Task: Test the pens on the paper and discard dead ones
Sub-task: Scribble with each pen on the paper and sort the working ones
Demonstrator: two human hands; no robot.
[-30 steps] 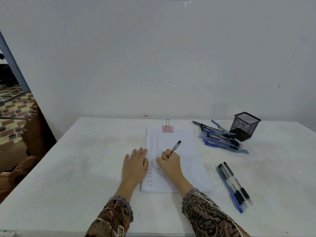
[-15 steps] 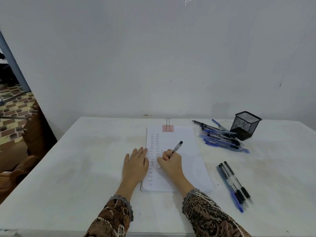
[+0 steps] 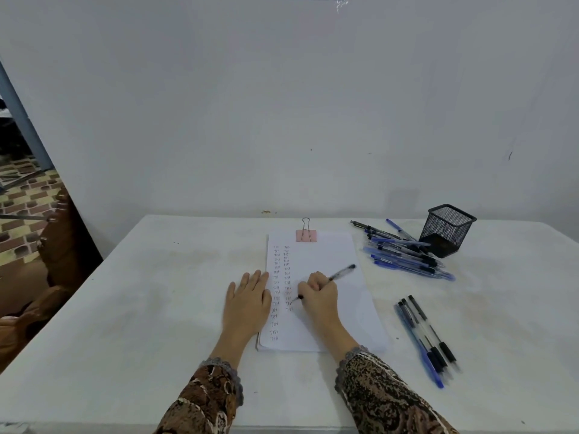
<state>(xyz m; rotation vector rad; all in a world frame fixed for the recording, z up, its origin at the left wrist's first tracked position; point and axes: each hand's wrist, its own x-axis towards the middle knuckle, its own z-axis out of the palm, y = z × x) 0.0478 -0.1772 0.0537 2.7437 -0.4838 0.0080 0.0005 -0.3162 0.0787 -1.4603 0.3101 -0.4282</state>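
A white paper pad (image 3: 326,258) held by a pink binder clip (image 3: 306,235) lies mid-table, with two columns of small written words down its left side. My right hand (image 3: 319,292) grips a clear black-tipped pen (image 3: 340,274), its tip at the second column. My left hand (image 3: 249,297) lies flat, fingers straight, on the pad's left edge. A heap of blue and black pens (image 3: 404,255) lies right of the pad. Several more pens (image 3: 426,336) lie side by side nearer me on the right.
A black mesh pen cup (image 3: 446,230) stands behind the heap at the back right. The white table (image 3: 141,308) ends at a white wall. Left of the table are dark wooden furniture (image 3: 59,242) and a patterned floor.
The pen has tilted lower, its back end swinging right, and its tip now shows at the second column. My left hand has not moved.
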